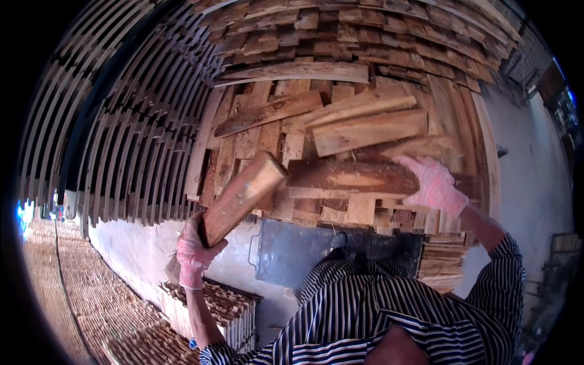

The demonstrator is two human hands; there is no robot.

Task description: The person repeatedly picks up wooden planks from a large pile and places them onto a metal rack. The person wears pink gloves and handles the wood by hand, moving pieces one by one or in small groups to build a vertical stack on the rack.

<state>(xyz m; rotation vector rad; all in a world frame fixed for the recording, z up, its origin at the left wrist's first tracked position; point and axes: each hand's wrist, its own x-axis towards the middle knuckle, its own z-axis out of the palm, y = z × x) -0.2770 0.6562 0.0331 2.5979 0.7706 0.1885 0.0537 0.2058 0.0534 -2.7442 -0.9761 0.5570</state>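
My left hand (196,249), in a pink-and-white knitted glove, is closed round the near end of a thick bark-edged wooden board (246,198). That board tilts up and away to the right, over the near-left edge of a stack of planks. At the stack's right side, my similarly gloved right hand (435,185) spans another bark-edged wooden board (347,176) lying crosswise. Its thumb is at the near edge and its fingers reach over the far one; some fingertips are blurred. Beyond lie a pale board (371,131) and a darker narrow board (267,114), both loose on the stack.
Layered planks (359,39) rise at the far side. Tall slatted wood racks (137,140) stand left. A dark metal plate (292,249) lies near my feet. Bundled wood strips (210,307) are at lower left, and concrete floor (517,140) runs along the right.
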